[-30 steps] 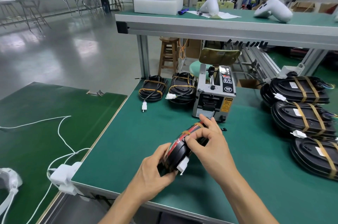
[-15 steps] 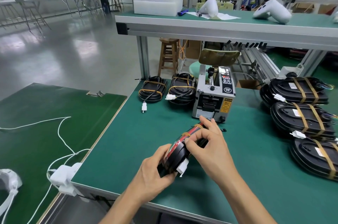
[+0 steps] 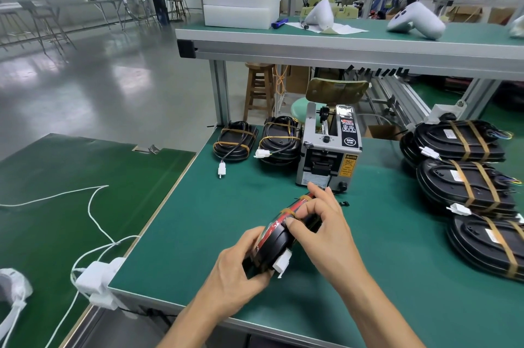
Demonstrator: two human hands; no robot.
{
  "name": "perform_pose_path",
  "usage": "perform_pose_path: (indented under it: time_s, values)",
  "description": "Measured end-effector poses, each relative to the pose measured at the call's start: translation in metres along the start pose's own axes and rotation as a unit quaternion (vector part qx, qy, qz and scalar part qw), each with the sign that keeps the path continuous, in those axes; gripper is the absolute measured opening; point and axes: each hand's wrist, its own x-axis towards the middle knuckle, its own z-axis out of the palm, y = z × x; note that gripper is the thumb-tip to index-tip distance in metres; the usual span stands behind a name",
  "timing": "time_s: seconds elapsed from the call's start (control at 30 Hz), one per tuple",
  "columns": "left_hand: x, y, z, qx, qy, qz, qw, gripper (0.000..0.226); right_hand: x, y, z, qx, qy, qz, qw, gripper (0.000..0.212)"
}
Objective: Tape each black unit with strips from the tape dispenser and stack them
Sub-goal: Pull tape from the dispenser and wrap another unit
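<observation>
A black unit (image 3: 276,245) with a white connector (image 3: 282,264) stands on edge near the table's front edge, tan tape crossing its rim. The tape dispenser (image 3: 330,149) stands upright toward the back edge. Taped units (image 3: 465,186) are stacked along the right edge.

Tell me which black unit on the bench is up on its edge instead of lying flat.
The black unit gripped by the left hand and right hand, in front of the tape dispenser. The others lie flat.

A green-topped bench (image 3: 198,220) carries the tape dispenser (image 3: 329,154) just beyond the hands, two banded black units (image 3: 256,139) beyond and left of them, and stacked taped units (image 3: 465,177) to their right.
</observation>
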Motion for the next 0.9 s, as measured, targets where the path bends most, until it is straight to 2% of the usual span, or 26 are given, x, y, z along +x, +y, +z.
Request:
perform_pose_path:
  time_s: [0.43, 0.63, 0.77, 0.9]
  values:
    - [0.001, 0.000, -0.001, -0.007, -0.003, -0.010, 1.000, 0.069, 0.004, 0.010, 0.012, 0.011, 0.038, -0.005, 0.999, 0.011]
    - [-0.001, -0.003, -0.002, 0.008, -0.010, -0.016, 1.000, 0.071, -0.002, 0.010, 0.010, -0.063, 0.018, -0.038, 0.997, 0.038]
    - [0.000, -0.002, -0.001, 0.010, -0.009, -0.018, 1.000, 0.072, -0.001, 0.007, 0.008, -0.063, 0.007, -0.029, 0.998, 0.044]
    - [0.000, -0.003, 0.001, 0.008, -0.004, -0.004, 1.000, 0.067, 0.023, 0.010, -0.006, 0.038, 0.122, 0.000, 0.992, 0.030]
